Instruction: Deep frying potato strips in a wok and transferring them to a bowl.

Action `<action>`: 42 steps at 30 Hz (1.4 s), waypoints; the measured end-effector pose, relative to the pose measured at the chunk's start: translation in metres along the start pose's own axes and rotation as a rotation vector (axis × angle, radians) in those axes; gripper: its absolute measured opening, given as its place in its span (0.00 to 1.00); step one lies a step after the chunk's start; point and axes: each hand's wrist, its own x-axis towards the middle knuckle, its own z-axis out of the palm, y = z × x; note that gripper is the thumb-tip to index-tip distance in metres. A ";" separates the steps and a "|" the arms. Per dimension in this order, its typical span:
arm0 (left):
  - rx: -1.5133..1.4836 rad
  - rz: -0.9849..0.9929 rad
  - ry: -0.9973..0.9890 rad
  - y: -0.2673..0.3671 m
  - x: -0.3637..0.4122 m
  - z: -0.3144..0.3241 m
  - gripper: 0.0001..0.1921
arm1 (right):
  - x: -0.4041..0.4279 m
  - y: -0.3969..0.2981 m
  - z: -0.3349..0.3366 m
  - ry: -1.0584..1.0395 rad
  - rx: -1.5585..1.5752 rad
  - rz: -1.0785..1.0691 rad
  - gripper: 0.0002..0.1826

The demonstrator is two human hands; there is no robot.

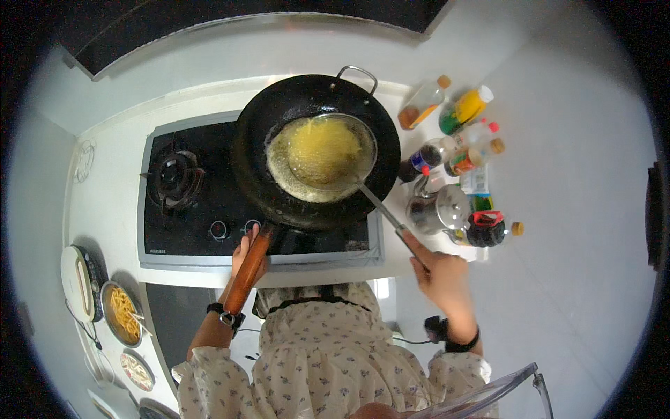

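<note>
My right hand [442, 277] grips the handle of a round wire-mesh strainer [369, 157]. Its basket is over the black wok [319, 212] and holds a yellow, blurred mass of food [327, 146], apparently thin strips. Pale foam and bubbling liquid [282, 165] lie in the wok around and below the mesh. My left hand [243, 254] is beneath the wok's wooden handle [246, 277], with fingertips at a stove knob [252, 226]. The handle hides part of that hand, so its grip on the knob is unclear.
Several bottles, including a dark sauce bottle [426, 157], and a metal pot with a spout [437, 209] crowd the counter right of the wok. An unused burner [172, 178] is at left. Farther left are a white appliance [76, 283], a bowl of yellow strips [123, 311] and a plate of pale food [137, 371].
</note>
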 end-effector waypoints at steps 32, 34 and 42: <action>-0.821 -0.443 -0.068 -0.018 -0.016 0.023 0.23 | -0.002 0.029 0.015 0.254 -0.341 -0.118 0.25; -0.861 -0.466 -0.065 -0.010 -0.010 0.013 0.22 | -0.001 0.027 0.010 0.168 -0.352 -0.151 0.25; -0.901 -0.483 -0.022 -0.012 -0.013 0.019 0.25 | 0.014 -0.002 0.040 0.016 0.499 0.022 0.19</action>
